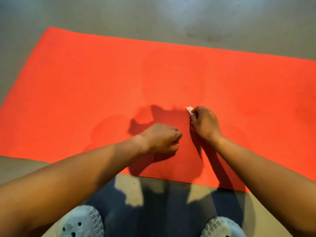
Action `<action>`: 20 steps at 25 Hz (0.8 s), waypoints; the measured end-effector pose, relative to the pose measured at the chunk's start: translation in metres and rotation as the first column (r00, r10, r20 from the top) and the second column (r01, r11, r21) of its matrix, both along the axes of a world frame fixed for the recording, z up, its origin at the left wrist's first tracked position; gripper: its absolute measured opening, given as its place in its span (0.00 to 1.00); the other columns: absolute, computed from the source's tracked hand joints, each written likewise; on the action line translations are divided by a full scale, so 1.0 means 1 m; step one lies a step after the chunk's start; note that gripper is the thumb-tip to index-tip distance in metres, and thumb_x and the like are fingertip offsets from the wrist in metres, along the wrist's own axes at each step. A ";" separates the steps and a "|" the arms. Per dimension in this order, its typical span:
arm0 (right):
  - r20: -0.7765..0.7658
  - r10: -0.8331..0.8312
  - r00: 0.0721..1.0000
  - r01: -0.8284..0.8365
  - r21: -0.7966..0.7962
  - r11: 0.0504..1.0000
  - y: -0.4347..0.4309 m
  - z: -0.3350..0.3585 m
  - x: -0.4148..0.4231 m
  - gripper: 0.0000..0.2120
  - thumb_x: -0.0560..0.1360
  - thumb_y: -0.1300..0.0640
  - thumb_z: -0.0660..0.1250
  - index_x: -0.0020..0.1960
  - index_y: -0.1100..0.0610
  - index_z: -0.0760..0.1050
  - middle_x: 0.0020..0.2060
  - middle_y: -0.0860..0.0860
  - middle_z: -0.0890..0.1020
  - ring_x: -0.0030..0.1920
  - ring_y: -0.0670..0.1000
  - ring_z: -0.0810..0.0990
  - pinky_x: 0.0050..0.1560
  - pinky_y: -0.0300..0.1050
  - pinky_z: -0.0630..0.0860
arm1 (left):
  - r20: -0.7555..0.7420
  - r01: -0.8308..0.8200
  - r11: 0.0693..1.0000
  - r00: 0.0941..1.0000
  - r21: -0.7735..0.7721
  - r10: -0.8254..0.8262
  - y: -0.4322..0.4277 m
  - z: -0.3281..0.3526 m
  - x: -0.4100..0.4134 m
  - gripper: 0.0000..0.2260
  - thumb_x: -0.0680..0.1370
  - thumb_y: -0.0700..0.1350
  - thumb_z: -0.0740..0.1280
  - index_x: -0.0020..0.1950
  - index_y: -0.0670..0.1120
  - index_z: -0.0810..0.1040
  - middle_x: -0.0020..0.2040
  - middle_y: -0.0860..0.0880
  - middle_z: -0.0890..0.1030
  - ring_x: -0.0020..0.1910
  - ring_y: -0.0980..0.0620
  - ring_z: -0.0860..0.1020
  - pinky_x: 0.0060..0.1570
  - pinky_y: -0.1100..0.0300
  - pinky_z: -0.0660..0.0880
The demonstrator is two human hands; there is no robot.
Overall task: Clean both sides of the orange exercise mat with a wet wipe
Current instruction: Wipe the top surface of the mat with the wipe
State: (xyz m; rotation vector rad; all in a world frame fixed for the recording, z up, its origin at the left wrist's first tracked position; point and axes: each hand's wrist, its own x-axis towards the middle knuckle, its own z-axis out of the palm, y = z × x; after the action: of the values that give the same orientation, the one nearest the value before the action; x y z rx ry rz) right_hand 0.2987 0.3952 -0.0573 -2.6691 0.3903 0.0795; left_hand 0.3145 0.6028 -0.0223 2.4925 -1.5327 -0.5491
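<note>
Head view: right hand point(204, 123) fingers grasping a wet wipe point(189, 109) mid-wipe on the orange exercise mat point(102, 79), left hand point(162, 138) clenched empty at 7 o'clock of it, likely sweeping onward next.

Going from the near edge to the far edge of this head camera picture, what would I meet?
Pale shoes → strip of grey floor → left hand → right hand → wet wipe → far part of orange mat → more floor.
</note>
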 end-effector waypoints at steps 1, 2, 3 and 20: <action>0.017 0.067 0.998 -0.067 0.023 0.997 0.009 0.000 -0.007 0.06 0.78 0.56 0.65 0.49 0.58 0.78 0.47 0.58 0.81 0.49 0.62 0.79 0.47 0.54 0.73 | 0.021 -0.068 0.998 0.997 -0.008 0.069 0.006 -0.004 0.013 0.10 0.77 0.55 0.64 0.48 0.48 0.76 0.47 0.47 0.78 0.46 0.42 0.79 0.38 0.51 0.74; 0.046 0.161 0.986 -0.163 0.046 0.986 0.019 0.000 -0.017 0.05 0.78 0.57 0.66 0.47 0.58 0.77 0.44 0.57 0.80 0.47 0.61 0.79 0.46 0.54 0.72 | 0.041 -0.126 0.992 0.991 -0.019 0.127 0.012 -0.007 0.024 0.11 0.76 0.55 0.64 0.48 0.48 0.76 0.47 0.47 0.77 0.47 0.42 0.78 0.41 0.49 0.75; 0.076 0.265 0.961 -0.269 0.052 0.962 0.028 -0.001 -0.027 0.04 0.78 0.57 0.66 0.46 0.57 0.77 0.42 0.55 0.79 0.45 0.60 0.78 0.44 0.54 0.71 | 0.058 -0.178 0.984 0.982 -0.025 0.179 0.017 -0.010 0.031 0.11 0.75 0.55 0.64 0.48 0.48 0.76 0.48 0.46 0.76 0.48 0.42 0.77 0.44 0.48 0.76; 0.167 0.493 0.854 -0.487 -0.078 0.870 0.022 -0.005 -0.023 0.07 0.81 0.61 0.62 0.46 0.58 0.78 0.39 0.53 0.73 0.39 0.59 0.75 0.42 0.57 0.74 | 0.148 -0.308 0.925 0.948 0.222 0.280 0.025 -0.021 0.063 0.33 0.77 0.65 0.61 0.78 0.50 0.64 0.80 0.41 0.60 0.78 0.41 0.61 0.77 0.44 0.57</action>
State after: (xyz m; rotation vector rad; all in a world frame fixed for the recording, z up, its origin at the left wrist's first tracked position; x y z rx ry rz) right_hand 0.2761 0.4169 -0.0628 -2.7127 -0.3612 -0.0190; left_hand 0.3777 0.6282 -0.0429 2.9165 -1.1463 -0.5823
